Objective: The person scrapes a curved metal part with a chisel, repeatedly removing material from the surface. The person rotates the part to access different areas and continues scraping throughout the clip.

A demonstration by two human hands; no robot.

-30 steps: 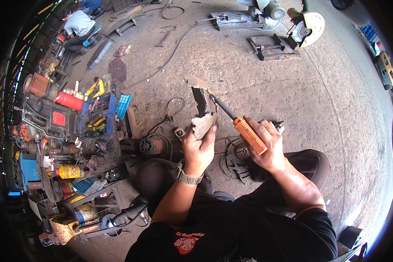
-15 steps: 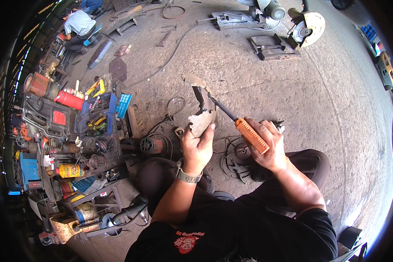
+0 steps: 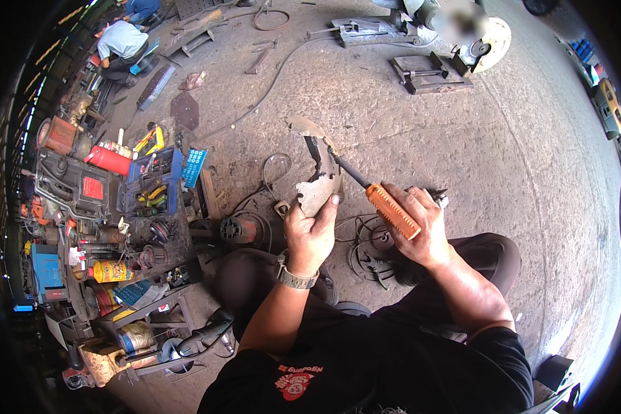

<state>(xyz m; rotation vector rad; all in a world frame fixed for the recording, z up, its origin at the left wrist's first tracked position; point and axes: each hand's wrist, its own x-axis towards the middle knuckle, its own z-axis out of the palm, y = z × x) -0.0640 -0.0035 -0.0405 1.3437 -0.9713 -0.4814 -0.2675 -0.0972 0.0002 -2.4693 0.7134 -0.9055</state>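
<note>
Head view looks down on a person sitting on the concrete floor [image 3: 462,138], both hands raised in front of the knees. Left hand [image 3: 310,231] is clamped around the lower end of a curved metal plate [image 3: 321,176], thumb pressed on its face; the plate is rusty and grey, ragged at the edges, and arcs upward to a rounded tip. Right hand [image 3: 421,228], just right of the plate, is closed tight on the orange ribbed handle of a screwdriver [image 3: 376,196], whose dark shaft slants up and left until its tip meets the plate's inner edge. Below the plate, between the knees, black round parts [image 3: 372,252] lie on the floor with a small motor [image 3: 238,229] to their left. Farther left of the plate stands a blue toolbox [image 3: 148,183] amid cans and clutter. Beyond the plate, a chop saw [image 3: 428,69] rests on the floor. Far upper left of the plate, another person [image 3: 121,41] crouches.
</note>
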